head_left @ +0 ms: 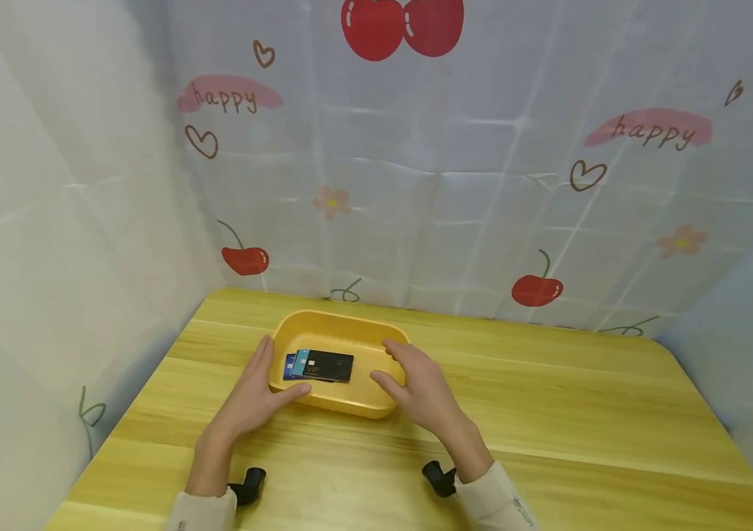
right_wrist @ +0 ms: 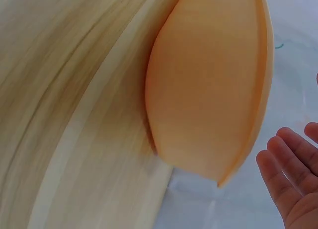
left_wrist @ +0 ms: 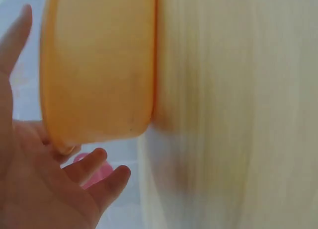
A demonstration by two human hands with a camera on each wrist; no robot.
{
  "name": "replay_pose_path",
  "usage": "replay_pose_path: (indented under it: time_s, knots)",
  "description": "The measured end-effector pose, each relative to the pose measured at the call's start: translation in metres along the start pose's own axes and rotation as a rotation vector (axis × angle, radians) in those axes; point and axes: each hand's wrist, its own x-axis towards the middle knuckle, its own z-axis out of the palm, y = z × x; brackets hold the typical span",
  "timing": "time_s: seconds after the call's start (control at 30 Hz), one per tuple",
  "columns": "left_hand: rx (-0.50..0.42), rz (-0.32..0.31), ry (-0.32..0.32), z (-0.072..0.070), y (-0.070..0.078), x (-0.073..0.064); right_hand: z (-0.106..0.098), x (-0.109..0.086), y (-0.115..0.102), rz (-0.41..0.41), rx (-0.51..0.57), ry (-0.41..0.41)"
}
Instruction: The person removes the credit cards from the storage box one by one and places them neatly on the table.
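Observation:
A yellow plastic basin [head_left: 368, 385] sits on the table in the head view. Inside it, toward the left, lie a black card [head_left: 332, 366] lettered VIP, a light blue card [head_left: 300, 360] and a dark blue card [head_left: 288, 366], overlapping. My left hand [head_left: 251, 398] is at the basin's left end, fingers extended along the outside and thumb by the front rim. In the left wrist view its fingers [left_wrist: 89, 167] are spread at the basin's corner. My right hand [head_left: 424, 387] hovers at the right end, thumb and fingers apart; the right wrist view shows its fingers [right_wrist: 283, 172] off the wall.
The wood-grain table [head_left: 549, 413] extends to both sides of the basin. A printed curtain [head_left: 429, 243] with cherries and hearts hangs behind it, and more sheeting [head_left: 77, 221] closes the left side. Black camera mounts [head_left: 439, 478] protrude from the wrists.

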Motion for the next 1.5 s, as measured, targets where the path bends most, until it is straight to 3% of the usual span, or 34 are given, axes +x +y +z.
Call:
replay_pose_path:
  time_s: [0.23, 0.33, 0.6, 0.9, 1.17, 1.5]
  knots:
    - [-0.071, -0.006, 0.043, 0.007, -0.002, 0.004, 0.016, 0.017, -0.005, 0.036, 0.191, -0.052]
    - [-0.115, -0.007, 0.061, 0.013, -0.002, 0.007, 0.022, 0.020, -0.003, 0.059, 0.227, -0.069]
    - [-0.180, 0.010, 0.059, 0.024, 0.004, 0.013, 0.035, 0.029, 0.003, 0.143, 0.197, -0.098]
    - [-0.157, -0.016, 0.056, 0.019, 0.004, 0.012, 0.048, 0.049, -0.005, 0.184, 0.203, -0.142]
    - [-0.141, -0.035, 0.061, 0.016, -0.001, 0.009, 0.068, 0.053, -0.006, 0.265, 0.224, -0.178]
    - [-0.141, -0.051, 0.063, 0.010, -0.002, 0.007, 0.079, 0.060, -0.004, 0.258, 0.100, -0.289]
